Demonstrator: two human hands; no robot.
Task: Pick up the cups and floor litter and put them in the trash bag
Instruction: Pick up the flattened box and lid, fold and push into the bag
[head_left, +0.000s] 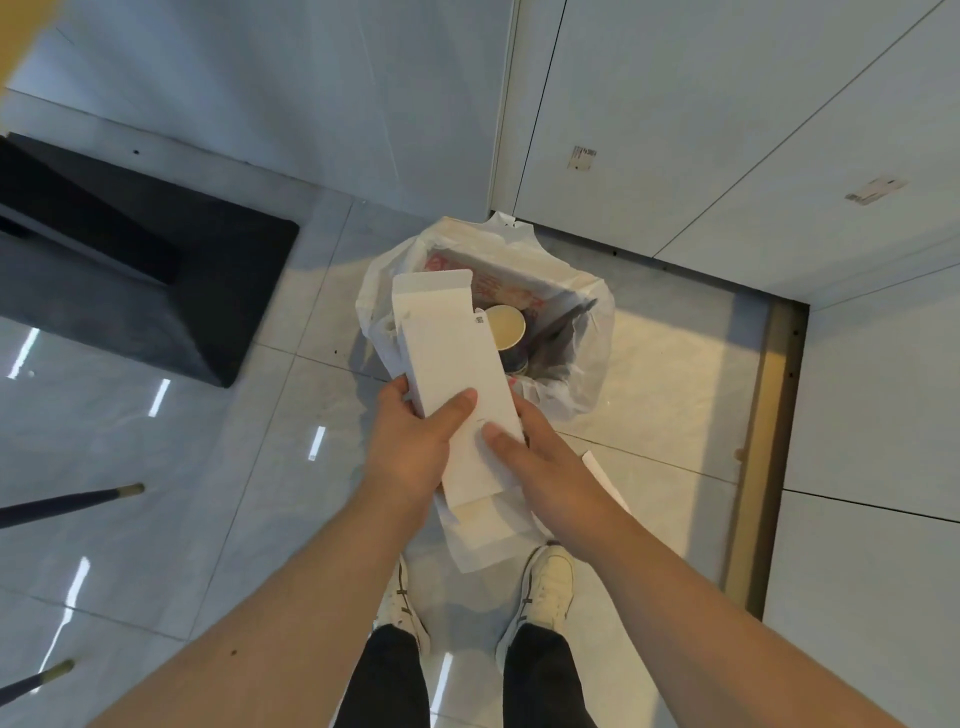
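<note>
Head view: we find the left hand and right hand both clasped on one end of a flattened white carton, thumbs on top. The carton's far end points beyond the hands over the open trash bag, in our judgement lined up for dropping in. A paper cup already lies inside the bag. Below the hands, white paper hangs from their grip above the floor.

The floor is of pale glossy tiles that reflect the ceiling lights. On it stands an open white trash bag, close to the wall. A dark mat lies at the left. Two white shoes stand on the tiles.
</note>
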